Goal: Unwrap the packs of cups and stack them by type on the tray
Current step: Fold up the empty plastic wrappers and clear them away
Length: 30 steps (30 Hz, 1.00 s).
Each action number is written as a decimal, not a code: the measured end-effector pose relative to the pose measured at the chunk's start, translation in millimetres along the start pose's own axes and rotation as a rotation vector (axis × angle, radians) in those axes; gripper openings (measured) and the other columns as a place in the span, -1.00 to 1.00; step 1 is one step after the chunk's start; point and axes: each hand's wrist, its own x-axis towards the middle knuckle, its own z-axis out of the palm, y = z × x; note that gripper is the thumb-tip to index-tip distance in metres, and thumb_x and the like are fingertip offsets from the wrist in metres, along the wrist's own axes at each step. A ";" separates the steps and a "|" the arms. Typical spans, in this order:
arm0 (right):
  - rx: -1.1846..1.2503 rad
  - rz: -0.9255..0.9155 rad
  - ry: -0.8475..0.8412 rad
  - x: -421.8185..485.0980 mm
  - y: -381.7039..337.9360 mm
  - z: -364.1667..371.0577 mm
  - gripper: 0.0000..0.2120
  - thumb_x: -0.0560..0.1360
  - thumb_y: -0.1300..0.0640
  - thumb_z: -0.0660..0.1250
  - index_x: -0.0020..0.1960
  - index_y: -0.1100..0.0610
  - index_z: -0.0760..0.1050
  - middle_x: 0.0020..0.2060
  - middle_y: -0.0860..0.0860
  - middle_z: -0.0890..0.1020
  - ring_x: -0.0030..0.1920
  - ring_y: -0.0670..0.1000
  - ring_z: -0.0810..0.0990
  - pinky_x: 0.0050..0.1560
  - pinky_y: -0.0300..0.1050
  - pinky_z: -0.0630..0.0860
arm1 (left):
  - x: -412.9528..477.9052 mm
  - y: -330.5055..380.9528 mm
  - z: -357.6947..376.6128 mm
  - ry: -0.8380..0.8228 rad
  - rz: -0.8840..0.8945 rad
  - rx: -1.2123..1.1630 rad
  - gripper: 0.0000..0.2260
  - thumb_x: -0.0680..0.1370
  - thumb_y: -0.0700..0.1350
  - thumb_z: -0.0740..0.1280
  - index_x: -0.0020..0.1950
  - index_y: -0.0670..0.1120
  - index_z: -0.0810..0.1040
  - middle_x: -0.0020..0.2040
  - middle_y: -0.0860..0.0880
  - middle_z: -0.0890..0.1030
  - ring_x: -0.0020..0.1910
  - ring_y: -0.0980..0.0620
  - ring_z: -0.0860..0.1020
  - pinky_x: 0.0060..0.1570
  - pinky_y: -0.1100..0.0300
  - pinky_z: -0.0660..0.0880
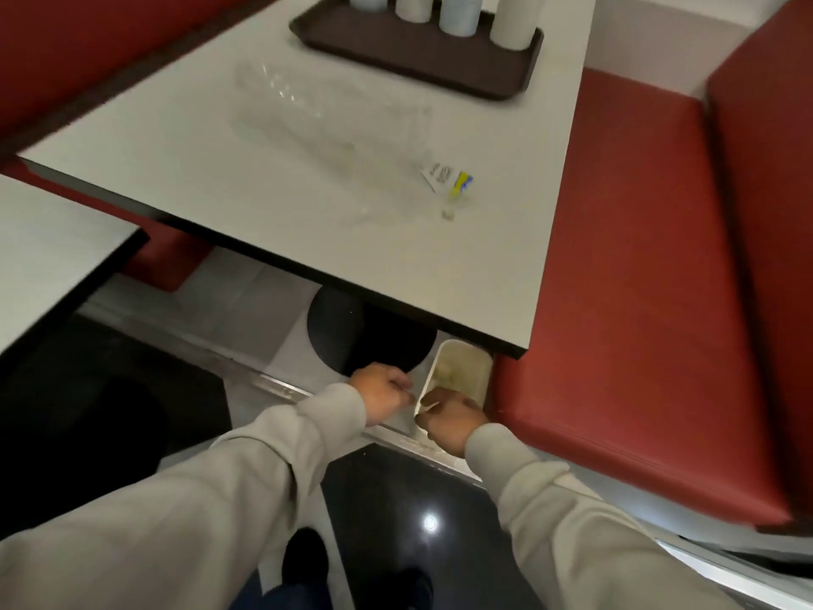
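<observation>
Down below the near edge of the table (264, 169), I had both hands at a white bin (462, 372) on the floor, probably for dumping wrapping. My right hand (451, 418) was curled over the bin's near rim; my left hand (382, 391) was closed just beside it, on what I cannot tell. Far across the table, the tray (418, 59) carried four cup stacks (514, 24). One clear wrapper (334, 138) lay loose between tray and edge, likely waiting for disposal.

On the table (184, 169), the tray (506, 77) bearing cup stacks (514, 24) sits at twelve o'clock; empty wrapping (334, 125) lies before it; a bin (457, 367) stands under the table's five-o'clock corner
</observation>
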 end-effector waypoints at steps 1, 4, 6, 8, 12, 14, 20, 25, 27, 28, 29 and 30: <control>-0.037 -0.024 -0.020 -16.6 -11.1 -7.0 -0.55 0.46 -0.03 0.26 0.35 -0.06 0.44 0.27 0.07 0.56 0.23 0.10 0.56 0.24 -0.04 0.51 | -14.1 8.0 -9.6 -0.011 0.006 0.019 -0.68 0.57 -0.05 0.37 0.33 0.01 0.56 0.31 0.02 0.57 0.27 -0.02 0.52 0.29 0.16 0.41; -0.134 -0.117 -0.047 -57.1 -42.9 -29.9 -0.60 0.50 -0.03 0.29 0.33 -0.05 0.49 0.27 0.05 0.55 0.22 0.11 0.56 0.24 -0.02 0.51 | -52.5 36.0 -42.2 -0.033 0.034 0.085 -0.69 0.56 -0.02 0.37 0.30 0.02 0.58 0.26 0.03 0.59 0.22 0.00 0.54 0.21 0.19 0.44; -0.172 -0.179 -0.060 -81.0 -64.3 -47.8 -0.67 0.51 -0.05 0.30 0.26 -0.05 0.52 0.19 0.03 0.59 0.12 0.08 0.60 0.14 -0.07 0.52 | -72.5 54.9 -65.6 -0.039 0.061 0.118 -0.68 0.53 -0.02 0.39 0.28 0.01 0.60 0.20 0.03 0.62 0.15 0.04 0.57 0.15 0.20 0.49; -0.157 -0.235 -0.092 -102.0 -84.8 -65.7 -0.75 0.51 -0.04 0.32 0.17 -0.03 0.56 0.04 0.03 0.68 -0.01 0.02 0.65 0.07 -0.10 0.56 | -90.1 70.7 -88.9 -0.048 0.072 0.141 -0.69 0.52 -0.06 0.39 0.26 -0.02 0.61 0.10 0.00 0.67 -0.01 0.10 0.62 0.00 0.24 0.54; -0.059 -0.344 -0.099 -136.8 -125.1 -102.6 -0.78 0.52 0.05 0.36 0.14 0.05 0.61 -0.02 0.06 0.70 -0.09 -0.04 0.68 -0.06 -0.18 0.62 | -121.2 97.8 -132.1 -0.029 0.071 0.062 -0.74 0.55 -0.14 0.38 0.24 -0.08 0.59 0.05 -0.06 0.68 0.02 0.05 0.65 0.11 0.10 0.60; 0.013 -0.380 -0.088 -146.2 -141.9 -120.2 -0.80 0.53 0.09 0.37 0.13 0.10 0.60 -0.02 0.09 0.69 -0.06 0.00 0.70 -0.07 -0.17 0.64 | -133.3 111.0 -151.6 0.038 0.091 -0.005 -0.77 0.56 -0.16 0.38 0.22 -0.08 0.59 0.05 -0.07 0.67 0.05 0.01 0.65 0.05 0.14 0.59; 0.093 -0.516 0.047 -162.1 -184.6 -176.6 -0.85 0.52 0.14 0.37 0.07 0.13 0.59 0.03 0.10 0.68 -0.03 0.06 0.72 0.05 -0.03 0.66 | -158.9 144.8 -199.6 0.250 0.181 -0.153 -0.81 0.57 -0.15 0.38 0.17 -0.09 0.60 0.07 -0.05 0.65 0.04 0.02 0.66 0.11 0.08 0.60; 0.155 -0.613 0.146 -166.3 -209.7 -209.2 -0.88 0.51 0.17 0.37 0.04 0.13 0.60 -0.04 0.09 0.70 -0.12 0.03 0.74 0.00 -0.03 0.67 | -169.4 160.3 -227.0 0.374 0.243 -0.207 -0.82 0.56 -0.16 0.39 0.16 -0.10 0.61 0.04 -0.05 0.67 0.02 0.01 0.67 0.12 0.05 0.60; 0.160 -0.633 0.158 -162.7 -219.5 -215.9 -0.89 0.50 0.18 0.36 0.02 0.12 0.60 -0.05 0.09 0.71 -0.14 0.03 0.74 -0.02 -0.03 0.67 | -167.8 160.6 -238.1 0.416 0.249 -0.221 -0.82 0.55 -0.16 0.39 0.15 -0.11 0.62 0.04 -0.06 0.67 0.01 0.01 0.67 0.11 0.04 0.61; 0.158 -0.638 0.165 -159.9 -223.9 -217.9 -0.89 0.50 0.17 0.36 0.02 0.12 0.60 -0.06 0.09 0.71 -0.14 0.03 0.74 -0.03 -0.04 0.67 | -164.9 159.6 -243.8 0.434 0.249 -0.224 -0.82 0.55 -0.16 0.40 0.15 -0.10 0.62 0.04 -0.06 0.67 0.01 0.01 0.67 0.11 0.03 0.61; 0.151 -0.645 0.172 -155.3 -229.9 -220.6 -0.90 0.50 0.17 0.36 0.01 0.12 0.60 -0.06 0.09 0.71 -0.15 0.03 0.74 -0.04 -0.05 0.67 | -159.7 158.5 -251.4 0.451 0.246 -0.226 -0.82 0.55 -0.16 0.40 0.15 -0.10 0.62 0.04 -0.06 0.67 0.01 0.01 0.67 0.11 0.03 0.61; 0.145 -0.647 0.181 -152.5 -233.2 -222.1 -0.90 0.51 0.17 0.37 0.01 0.12 0.60 -0.07 0.09 0.71 -0.15 0.03 0.74 -0.06 -0.06 0.66 | -155.5 156.7 -256.8 0.465 0.239 -0.227 -0.82 0.55 -0.16 0.40 0.15 -0.10 0.62 0.04 -0.06 0.67 0.00 0.01 0.67 0.11 0.03 0.61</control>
